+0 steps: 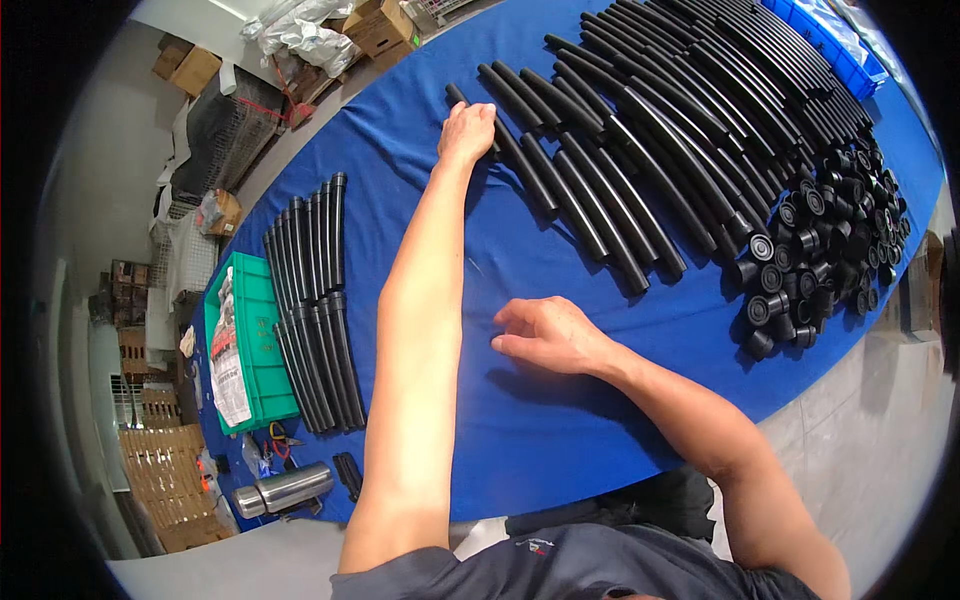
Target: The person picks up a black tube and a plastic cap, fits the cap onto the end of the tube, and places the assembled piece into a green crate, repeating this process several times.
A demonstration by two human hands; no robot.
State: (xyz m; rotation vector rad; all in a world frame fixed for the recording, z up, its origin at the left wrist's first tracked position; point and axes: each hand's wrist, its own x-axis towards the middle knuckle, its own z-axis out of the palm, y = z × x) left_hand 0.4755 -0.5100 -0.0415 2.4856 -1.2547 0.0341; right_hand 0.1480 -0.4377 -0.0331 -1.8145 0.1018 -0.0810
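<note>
My left hand point(468, 132) reaches far over the blue-covered table, its fingers closed round a black tube point(455, 94) at the left end of the spread-out tubes. Most of that tube is hidden under the hand. My right hand point(550, 335) hovers above the cloth nearer to me, fingers loosely bent and apart from the thumb, with nothing seen in it. Closest to the right hand lies a row of loose black tubes point(604, 208). Right of them is a heap of round black caps point(800, 262).
Black tubes with collared ends point(318, 245) lie in two rows at the left, beside a green crate point(265, 340). Near the front left edge lie a steel flask point(290, 488) and pliers point(281, 440). A blue crate point(835, 45) stands at the far right. The table's edge is curved.
</note>
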